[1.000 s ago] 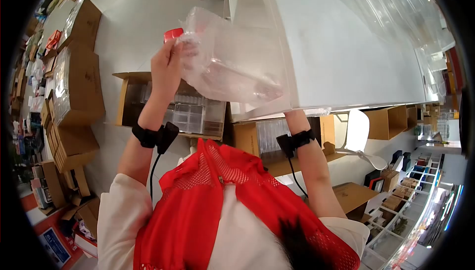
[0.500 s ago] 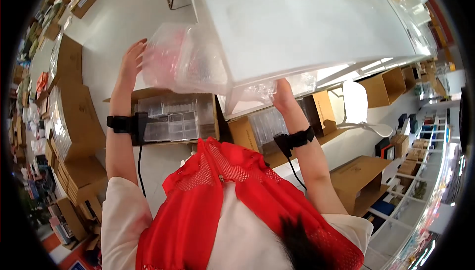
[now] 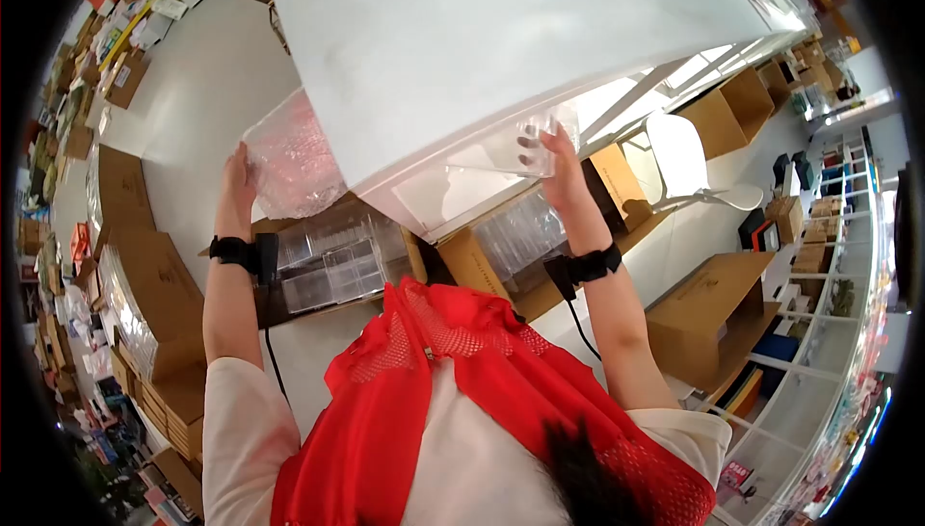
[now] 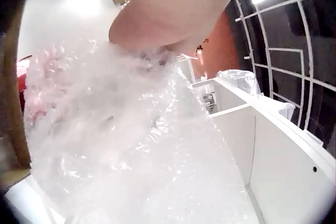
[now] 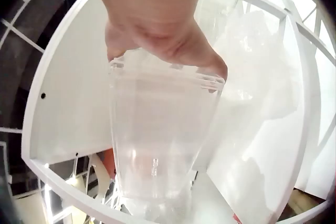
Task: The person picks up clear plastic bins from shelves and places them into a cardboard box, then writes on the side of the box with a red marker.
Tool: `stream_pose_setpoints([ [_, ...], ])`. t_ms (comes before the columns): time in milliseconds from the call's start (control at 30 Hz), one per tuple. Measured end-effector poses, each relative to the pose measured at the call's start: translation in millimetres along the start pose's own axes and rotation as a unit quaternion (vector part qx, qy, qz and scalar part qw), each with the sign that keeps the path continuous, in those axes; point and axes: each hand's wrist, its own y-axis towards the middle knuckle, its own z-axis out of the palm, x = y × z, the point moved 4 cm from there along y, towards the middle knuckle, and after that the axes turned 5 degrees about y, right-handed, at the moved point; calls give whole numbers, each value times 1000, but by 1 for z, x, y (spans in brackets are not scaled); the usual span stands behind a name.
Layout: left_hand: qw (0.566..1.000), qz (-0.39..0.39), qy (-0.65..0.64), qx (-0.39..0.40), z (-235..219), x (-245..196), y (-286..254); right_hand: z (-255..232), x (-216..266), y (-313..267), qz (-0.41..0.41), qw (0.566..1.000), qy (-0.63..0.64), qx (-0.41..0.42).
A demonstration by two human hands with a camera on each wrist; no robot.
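Observation:
My left hand (image 3: 237, 184) grips the edge of a crinkled clear bubble-wrap sheet (image 3: 294, 165), which has a reddish tint in the head view. In the left wrist view, this bubble wrap (image 4: 131, 140) spreads below the hand and fills most of the picture. Beneath the edge of a white tabletop (image 3: 414, 64), my right hand (image 3: 568, 174) holds a clear plastic container. The right wrist view shows thumb and fingers at opposite corners of the container's (image 5: 163, 119) near end. Crinkled clear plastic lies at its far end. The tabletop hides whatever is between the hands.
Below the hands stand open cardboard boxes with clear plastic organisers (image 3: 337, 261) and stacked clear pieces (image 3: 520, 227). A white chair (image 3: 679, 155) is at right, beside another cardboard box (image 3: 708, 319). More cartons (image 3: 154, 285) line the left side.
The left hand went left and down, letting go of the wrap and then gripping it again. The right hand rose from under the tabletop's edge, and the view shifted over the tabletop.

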Motion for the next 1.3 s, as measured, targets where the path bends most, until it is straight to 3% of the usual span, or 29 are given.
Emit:
stream_pose_setpoints([
  [67, 997, -36, -42, 50, -8, 23, 24, -13, 12, -13, -38, 999, 22, 6],
  [167, 987, -67, -100, 106, 12, 51, 40, -44, 11, -32, -33, 992, 119, -8],
  [300, 981, -120, -122, 92, 61, 121, 94, -58, 19, -78, -86, 979, 178, -52],
  [367, 971, -32, -41, 233, 110, 96, 30, -78, 11, -100, -86, 973, 195, -86],
  [400, 950, 47, 17, 307, 131, 80, -10, -82, 8, -114, -100, 967, 206, -108],
  [467, 913, 111, 60, 388, 167, 60, -57, -82, 6, -148, -128, 957, 225, -128],
  [567, 902, -24, 48, 428, 194, 69, -74, -105, -17, -197, -138, 940, 273, -151],
  [600, 868, 27, 144, 474, 193, 95, -42, -101, -20, -215, -170, 929, 271, -188],
  [667, 775, 97, 291, 553, 202, 111, -36, -89, -31, -255, -172, 921, 275, -215],
  [767, 854, -123, 20, 505, 182, 128, -48, -83, -67, -316, -178, 892, 324, -260],
  [833, 851, -132, 46, 506, 159, 141, -52, -82, -95, -360, -164, 863, 376, -296],
  [867, 834, -88, 84, 539, 147, 141, -61, -80, -107, -380, -165, 863, 378, -290],
  [900, 844, -67, 116, 519, 127, 142, -74, -78, -117, -407, -162, 841, 390, -339],
  [967, 865, -115, 116, 475, 94, 170, -83, -71, -136, -445, -162, 791, 420, -415],
  [1000, 867, -153, 105, 463, 79, 190, -76, -72, -142, -460, -182, 785, 434, -404],
  [1033, 849, -176, 156, 473, 69, 170, -123, -79, -150, -479, -202, 778, 448, -392],
  [1167, 802, -189, 278, 494, 54, 218, -166, -99, -171, -538, -210, 729, 482, -439],
  [1233, 764, -196, 306, 534, 76, 241, -196, -105, -166, -564, -183, 663, 516, -510],
  [1267, 751, -194, 319, 545, 92, 252, -213, -115, -168, -580, -168, 602, 553, -550],
  [1300, 737, -191, 332, 556, 110, 260, -238, -127, -163, -592, -182, 606, 552, -543],
])
